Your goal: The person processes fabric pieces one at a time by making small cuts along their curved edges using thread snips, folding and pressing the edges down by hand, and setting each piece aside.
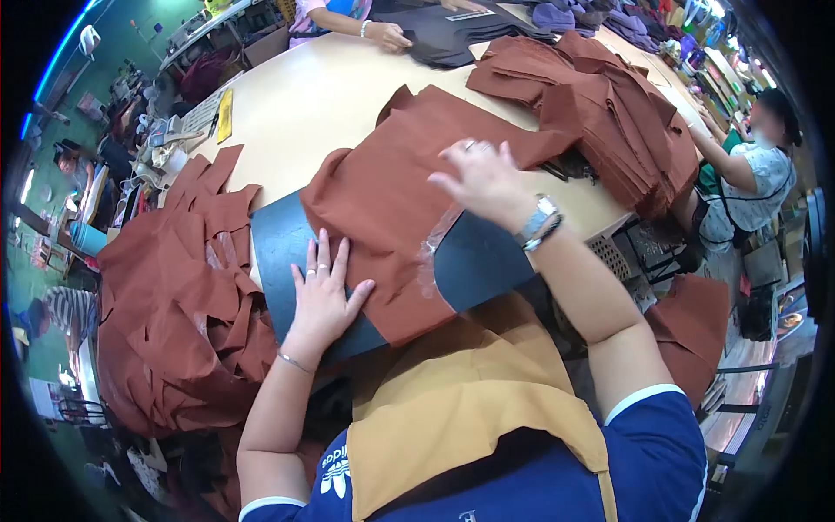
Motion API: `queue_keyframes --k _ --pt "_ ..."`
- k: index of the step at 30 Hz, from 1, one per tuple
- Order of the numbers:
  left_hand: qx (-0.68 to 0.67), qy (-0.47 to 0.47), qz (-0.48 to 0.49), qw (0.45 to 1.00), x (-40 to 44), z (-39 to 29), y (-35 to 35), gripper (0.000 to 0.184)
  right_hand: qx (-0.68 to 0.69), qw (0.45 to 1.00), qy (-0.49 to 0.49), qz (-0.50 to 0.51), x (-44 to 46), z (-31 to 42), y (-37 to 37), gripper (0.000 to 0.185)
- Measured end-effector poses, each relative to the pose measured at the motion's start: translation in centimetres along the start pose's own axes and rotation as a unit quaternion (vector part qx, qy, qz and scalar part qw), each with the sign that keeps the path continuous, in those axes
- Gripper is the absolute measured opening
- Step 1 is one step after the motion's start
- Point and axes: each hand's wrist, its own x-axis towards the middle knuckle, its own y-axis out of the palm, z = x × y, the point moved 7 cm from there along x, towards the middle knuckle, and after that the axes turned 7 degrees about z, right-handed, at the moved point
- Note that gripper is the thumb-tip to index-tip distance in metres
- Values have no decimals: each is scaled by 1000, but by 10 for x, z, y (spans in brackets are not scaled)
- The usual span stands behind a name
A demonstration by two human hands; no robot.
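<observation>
A rust-brown cloth piece (391,191) lies over a dark board (474,261) at the table edge, in front of my body. My left hand (323,291) rests with spread fingers on the board and the cloth's left edge. Above the right part of the cloth is my right hand (487,178), its fingers apart and nothing in them; whether it touches the cloth is unclear. Clear, shiny film (428,261) shows along the cloth's curved edge beside the board.
Brown cloth is heaped at the left (183,322) and stacked at the right (609,113). A yellow cutter (225,116) lies far left on the table (296,87). Across it, another person's hand (387,36) is by dark cloth (452,35). Another person (748,174) is at the right.
</observation>
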Motion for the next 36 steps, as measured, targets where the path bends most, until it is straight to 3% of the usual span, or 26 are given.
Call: queue_keyframes --k 3,4,6,7,10,12,14,15,17,18,24,25,28,30,31,34,36 --pt "115 -5 9 993 -35 -40 -17 90 -22 995 53 78 -2 24 35 64" --pt "145 25 -10 989 -50 -58 -30 84 -41 990 76 110 0 30 45 68" --pt "90 61 193 975 -62 -85 -49 73 -48 994 29 89 11 50 60 73" --pt "20 107 155 982 -57 -91 -55 69 -52 995 3 82 14 61 66 76" --pt "-178 236 19 955 -27 -87 -72 55 46 961 -182 204 13 106 63 74" --pt "-394 232 26 889 14 -55 -58 55 109 962 -202 146 9 107 71 65" --pt "-186 258 -80 945 34 -32 -61 70 99 974 -184 82 1 94 61 63" --pt "-156 212 -47 964 40 -17 -51 79 132 978 -157 42 -7 79 51 59" --pt "-78 114 21 990 49 17 -21 97 157 979 -97 92 -38 57 24 62" --pt "9 93 -3 996 52 31 -11 99 170 976 -67 118 -54 48 16 63" --pt "2 -125 -31 992 60 80 -11 98 109 985 -107 83 -101 34 18 73" --pt "6 -134 -17 991 55 79 -9 97 139 982 -110 65 -98 24 27 67" --pt "16 -121 33 992 21 67 -9 96 264 946 -2 188 -87 -9 23 44" --pt "44 -141 84 985 -1 60 -15 95 244 946 -5 214 -74 -31 25 31" --pt "57 -151 108 981 -6 57 -17 94 112 979 -76 150 -67 -39 23 23" --pt "89 -6 28 996 6 14 -37 90 159 968 -95 173 -48 -45 1 24" --pt "-1 216 -47 975 21 -32 -48 69 201 953 -70 217 -34 -43 -14 26"
